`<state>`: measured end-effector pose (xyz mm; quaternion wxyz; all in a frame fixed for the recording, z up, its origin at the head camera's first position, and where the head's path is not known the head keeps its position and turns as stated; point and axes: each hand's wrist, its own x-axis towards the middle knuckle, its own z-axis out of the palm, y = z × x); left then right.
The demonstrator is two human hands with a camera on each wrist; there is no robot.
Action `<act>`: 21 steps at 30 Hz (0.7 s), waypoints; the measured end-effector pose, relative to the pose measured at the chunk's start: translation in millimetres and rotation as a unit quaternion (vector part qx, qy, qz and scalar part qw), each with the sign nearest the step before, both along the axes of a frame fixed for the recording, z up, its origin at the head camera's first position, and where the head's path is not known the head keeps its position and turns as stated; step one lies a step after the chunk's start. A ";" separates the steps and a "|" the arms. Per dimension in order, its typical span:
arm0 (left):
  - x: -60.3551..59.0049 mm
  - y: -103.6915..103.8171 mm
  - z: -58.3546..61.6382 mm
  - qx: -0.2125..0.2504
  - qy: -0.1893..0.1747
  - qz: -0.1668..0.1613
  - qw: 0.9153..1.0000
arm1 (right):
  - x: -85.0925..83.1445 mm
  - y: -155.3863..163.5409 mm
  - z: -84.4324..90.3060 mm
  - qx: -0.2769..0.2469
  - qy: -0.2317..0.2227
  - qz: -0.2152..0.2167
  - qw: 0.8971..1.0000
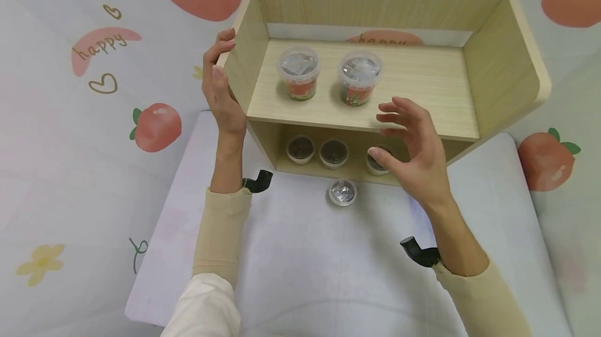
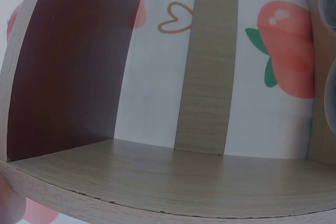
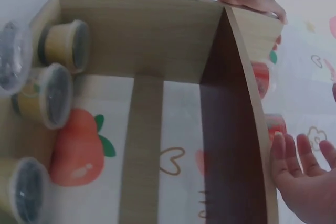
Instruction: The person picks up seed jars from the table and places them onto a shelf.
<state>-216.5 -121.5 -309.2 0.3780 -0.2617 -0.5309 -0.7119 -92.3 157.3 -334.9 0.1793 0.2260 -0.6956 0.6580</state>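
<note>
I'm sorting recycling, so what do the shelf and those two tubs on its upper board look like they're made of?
Shelf: light wood-grain board, matte, probably laminate; the edge band shows small chips in the left wrist view. Two tubs: clear glossy plastic, seemingly with foil seals under the lids.

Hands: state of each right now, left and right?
Left hand: fingers straight, resting against the left side panel of the light wooden two-tier shelf, holding nothing.
Right hand: open, fingers relaxed, holding nothing, in front of the shelf.
</note>
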 end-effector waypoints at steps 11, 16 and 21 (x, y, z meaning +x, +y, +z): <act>0.1 5.4 1.3 0.004 -0.001 -0.007 1.000 | 18.4 2.5 -39.5 -0.012 0.055 0.016 0.998; 0.5 4.4 2.0 0.017 -0.003 -0.015 1.000 | 28.2 -0.2 -52.7 0.016 0.035 0.015 0.999; 1.4 2.9 0.3 0.025 -0.004 -0.015 1.000 | 35.6 -4.1 -67.0 0.035 0.024 0.008 0.999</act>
